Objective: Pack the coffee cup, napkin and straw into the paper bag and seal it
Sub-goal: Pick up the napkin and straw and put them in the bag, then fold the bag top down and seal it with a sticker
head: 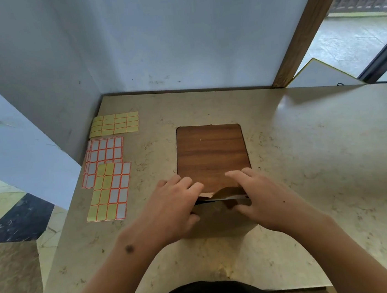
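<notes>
My left hand [174, 202] and right hand [262, 197] pinch the paper bag [219, 222] mouth, just before the wooden board [212, 155], folding it for sealing; sticker sheets [110, 179] left of the board.

A beige marbled bench [308, 158] is filling the middle of the view, its far edge meeting a pale blue-grey wall [176, 33]. A wooden door post [306, 27] is rising from the bench's far right corner, and daylight is coming in past it over a grey floor [355, 36]. Patterned stone floor tiles [6, 213] are showing beyond the left edge.
</notes>
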